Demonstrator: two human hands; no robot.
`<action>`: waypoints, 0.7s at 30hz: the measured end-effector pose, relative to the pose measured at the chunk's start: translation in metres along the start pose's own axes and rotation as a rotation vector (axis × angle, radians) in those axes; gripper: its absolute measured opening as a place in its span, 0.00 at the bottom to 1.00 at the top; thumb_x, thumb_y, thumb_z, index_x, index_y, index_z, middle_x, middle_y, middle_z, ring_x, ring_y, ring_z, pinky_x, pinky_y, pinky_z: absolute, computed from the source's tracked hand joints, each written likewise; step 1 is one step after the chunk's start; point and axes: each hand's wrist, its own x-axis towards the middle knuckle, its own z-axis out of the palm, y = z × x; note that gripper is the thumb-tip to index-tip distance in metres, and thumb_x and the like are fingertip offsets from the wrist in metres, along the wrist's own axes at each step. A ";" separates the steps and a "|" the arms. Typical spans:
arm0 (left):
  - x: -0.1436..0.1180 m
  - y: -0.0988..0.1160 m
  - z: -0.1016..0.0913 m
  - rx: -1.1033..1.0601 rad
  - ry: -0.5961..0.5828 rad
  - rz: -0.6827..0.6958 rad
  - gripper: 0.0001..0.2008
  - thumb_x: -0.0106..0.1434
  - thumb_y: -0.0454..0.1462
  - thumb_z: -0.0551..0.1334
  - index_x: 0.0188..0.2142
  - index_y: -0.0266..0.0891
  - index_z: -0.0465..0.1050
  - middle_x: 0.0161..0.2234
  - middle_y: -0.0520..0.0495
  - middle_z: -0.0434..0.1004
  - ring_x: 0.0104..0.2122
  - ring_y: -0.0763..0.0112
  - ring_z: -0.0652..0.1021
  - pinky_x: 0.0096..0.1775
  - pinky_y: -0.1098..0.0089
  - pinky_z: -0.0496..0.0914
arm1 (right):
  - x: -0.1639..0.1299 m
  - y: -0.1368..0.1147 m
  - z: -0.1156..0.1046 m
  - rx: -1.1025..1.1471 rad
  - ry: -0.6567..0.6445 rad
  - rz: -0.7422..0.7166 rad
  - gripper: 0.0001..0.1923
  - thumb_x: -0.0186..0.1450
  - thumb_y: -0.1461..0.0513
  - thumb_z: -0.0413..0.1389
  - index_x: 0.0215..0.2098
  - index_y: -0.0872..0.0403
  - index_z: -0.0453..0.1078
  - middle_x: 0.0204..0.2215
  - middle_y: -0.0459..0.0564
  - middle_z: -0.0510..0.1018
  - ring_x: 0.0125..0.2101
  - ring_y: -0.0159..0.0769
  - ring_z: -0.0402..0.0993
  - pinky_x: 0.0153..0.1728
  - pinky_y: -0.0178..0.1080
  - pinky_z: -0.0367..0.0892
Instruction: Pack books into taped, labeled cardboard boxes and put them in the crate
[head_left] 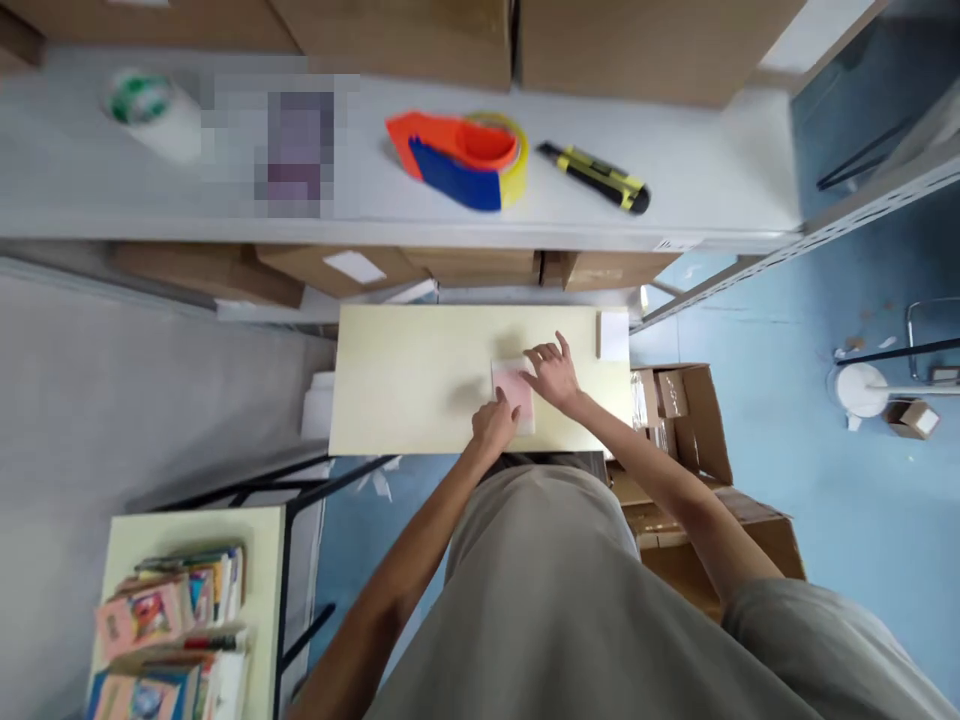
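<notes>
- My left hand (495, 424) presses down on the near-left corner of the pink card (514, 391), fingers curled with the tips on it. The grip is not closed around anything; it only pins the card flat.
- My right hand (553, 374) lies spread over the card's right edge, fingers fanned and open, palm down. I judge it holds the card flat from that side so it cannot slide.
- The card lies flat on the pale yellow counter (412, 380), towards its near edge and right of its middle, directly in front of my body. Lying this close, both hands reach it with bent arms.
- A small white slip (613, 334) lies on the counter beyond and right of the card, well apart from my right hand.
- Beyond the card a white shelf (690, 190) runs across at a higher level. On it sit a red and blue tape dispenser (456, 158) with yellow tape, and right of that a yellow and black knife (596, 176).
- Further left on the shelf stands a white roll (150, 110) with green print.
- Right of the card, below counter level, open cartons (679, 420) stand on the blue floor.
- Near-left of the card a second small table carries a pile of books (172, 630).
- Nothing lies between my hands and the card; the counter around it is bare.
</notes>
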 end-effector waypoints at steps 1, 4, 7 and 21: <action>0.004 0.006 -0.017 -0.020 0.070 0.063 0.32 0.81 0.43 0.60 0.77 0.26 0.63 0.55 0.21 0.87 0.57 0.39 0.88 0.56 0.52 0.80 | -0.004 0.000 -0.016 0.021 0.067 -0.005 0.21 0.78 0.57 0.58 0.67 0.49 0.79 0.59 0.63 0.86 0.63 0.61 0.79 0.78 0.70 0.55; 0.020 0.031 -0.080 -0.113 0.392 0.332 0.31 0.79 0.40 0.62 0.76 0.31 0.63 0.62 0.24 0.84 0.63 0.40 0.84 0.63 0.49 0.78 | -0.005 0.003 -0.074 0.038 0.304 0.004 0.25 0.80 0.55 0.55 0.72 0.47 0.75 0.63 0.62 0.84 0.65 0.61 0.78 0.77 0.70 0.55; 0.034 0.063 -0.149 -0.234 0.711 0.563 0.28 0.78 0.37 0.62 0.74 0.35 0.66 0.69 0.28 0.79 0.68 0.44 0.80 0.71 0.48 0.73 | 0.014 0.011 -0.137 -0.015 0.552 0.050 0.27 0.81 0.53 0.53 0.75 0.44 0.72 0.69 0.61 0.79 0.69 0.63 0.74 0.75 0.71 0.56; 0.042 0.118 -0.254 -0.369 0.927 0.675 0.22 0.77 0.34 0.60 0.69 0.39 0.72 0.67 0.31 0.78 0.70 0.46 0.77 0.74 0.48 0.68 | 0.131 0.061 -0.244 -0.130 0.476 0.219 0.21 0.79 0.59 0.53 0.67 0.56 0.73 0.57 0.66 0.86 0.63 0.55 0.77 0.75 0.68 0.54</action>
